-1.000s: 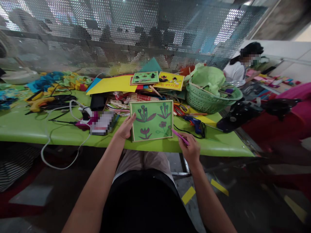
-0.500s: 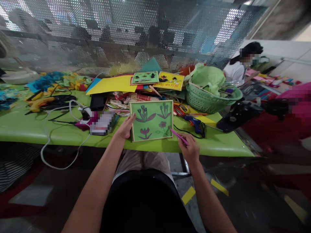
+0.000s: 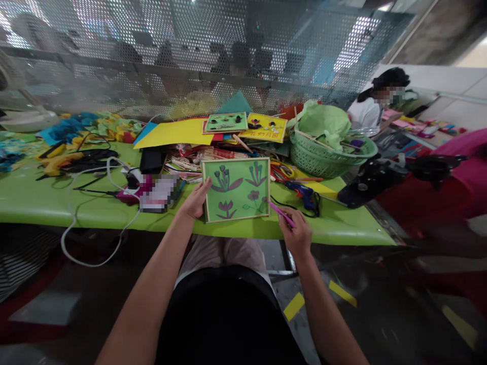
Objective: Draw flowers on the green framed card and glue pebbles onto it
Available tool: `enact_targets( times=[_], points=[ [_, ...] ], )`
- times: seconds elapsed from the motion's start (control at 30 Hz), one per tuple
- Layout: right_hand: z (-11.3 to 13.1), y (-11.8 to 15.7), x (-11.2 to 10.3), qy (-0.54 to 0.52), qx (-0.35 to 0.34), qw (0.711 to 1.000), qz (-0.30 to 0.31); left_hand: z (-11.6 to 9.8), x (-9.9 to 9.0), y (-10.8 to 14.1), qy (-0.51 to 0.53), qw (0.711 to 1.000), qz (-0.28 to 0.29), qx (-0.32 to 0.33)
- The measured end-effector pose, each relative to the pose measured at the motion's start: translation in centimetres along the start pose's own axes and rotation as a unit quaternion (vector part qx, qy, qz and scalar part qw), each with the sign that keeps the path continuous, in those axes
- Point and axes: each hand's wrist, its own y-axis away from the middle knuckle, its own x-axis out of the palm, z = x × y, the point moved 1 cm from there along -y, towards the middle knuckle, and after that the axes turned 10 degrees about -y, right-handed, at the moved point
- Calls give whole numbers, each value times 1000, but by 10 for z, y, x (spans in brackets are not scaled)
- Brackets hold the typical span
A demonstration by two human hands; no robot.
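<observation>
A green picture board with a pale frame is tilted up at the table's front edge. It carries several purple and dark green flowers; one at the lower right has only thin outlined leaves. My left hand grips the board's left side, thumb over the frame. In my right hand is a slim pink-purple pen, held between closed fingers. Its tip meets the small purple flower near the board's right edge; whether it presses on the surface I cannot tell.
On the green table are a green basket, a blue glue gun, a magenta power strip with a looping white cable, yellow card and two small framed pictures. A person sits at the far right.
Both hands, the board and the pen keep almost the same positions. The whole view has shifted very slightly; at the right edge, pink clothing shows a little differently.
</observation>
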Motion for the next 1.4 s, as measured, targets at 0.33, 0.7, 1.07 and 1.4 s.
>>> enact_targets(
  times=[0.33, 0.7, 1.07, 1.4],
  points=[
    [-1, 2, 0, -12, -7, 1000, 17, 0, 0, -2, -1, 1000, -13, -1],
    [2, 0, 0, -10, -2, 1000, 19, 1, 0, -1, 6, 1000, -7, 0],
    [0, 0, 0, -5, -10, 1000, 9, 1, -1, -2, 10, 1000, 2, 2],
    [1, 0, 1, 12, -13, 1000, -5, 1, 0, -2, 11, 1000, 9, -3]
  ],
)
